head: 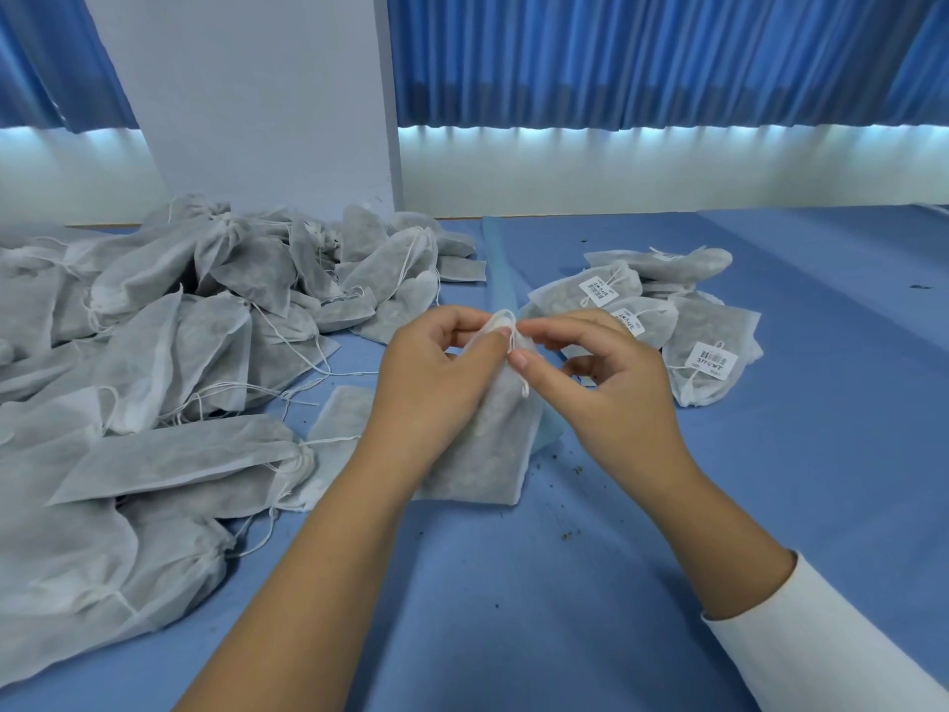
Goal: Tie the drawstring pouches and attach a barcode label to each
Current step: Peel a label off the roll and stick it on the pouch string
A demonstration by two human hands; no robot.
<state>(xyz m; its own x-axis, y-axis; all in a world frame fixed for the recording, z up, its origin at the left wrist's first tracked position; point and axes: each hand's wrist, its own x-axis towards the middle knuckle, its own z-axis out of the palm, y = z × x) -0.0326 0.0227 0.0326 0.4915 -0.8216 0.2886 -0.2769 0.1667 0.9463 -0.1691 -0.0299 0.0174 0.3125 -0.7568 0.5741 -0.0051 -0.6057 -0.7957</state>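
Note:
A grey-white drawstring pouch (488, 454) stands upright in the middle of the blue table, its bottom edge resting on the cloth. My left hand (436, 367) grips its gathered neck from the left. My right hand (595, 372) pinches the thin white drawstring (518, 372) at the neck from the right. To the left lies a big heap of unlabelled pouches (169, 341) with loose strings. Behind my right hand sits a smaller pile of labelled pouches (683, 321), each with a white barcode label (714, 359) on it.
A blue cloth (796, 480) covers the table, with small dark crumbs scattered near the pouch. A folded light-blue strip (500, 269) runs back behind my hands. A white pillar (267, 105) and blue curtains (642, 59) stand at the back.

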